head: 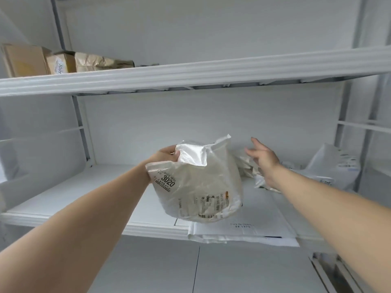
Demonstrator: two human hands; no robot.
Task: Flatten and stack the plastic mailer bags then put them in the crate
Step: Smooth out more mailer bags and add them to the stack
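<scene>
Up above the middle shelf: crumpled white mailer bag, pinched at its top edge by left hand. Just right of it, right hand, fingers spread, empty, reaching toward crumpled bags. Beneath, flattened bags.

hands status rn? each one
Left hand: closed, gripping the crumpled mailer bag by its upper edge.
Right hand: open, fingers spread, empty, near the crumpled bags on the shelf.
</scene>
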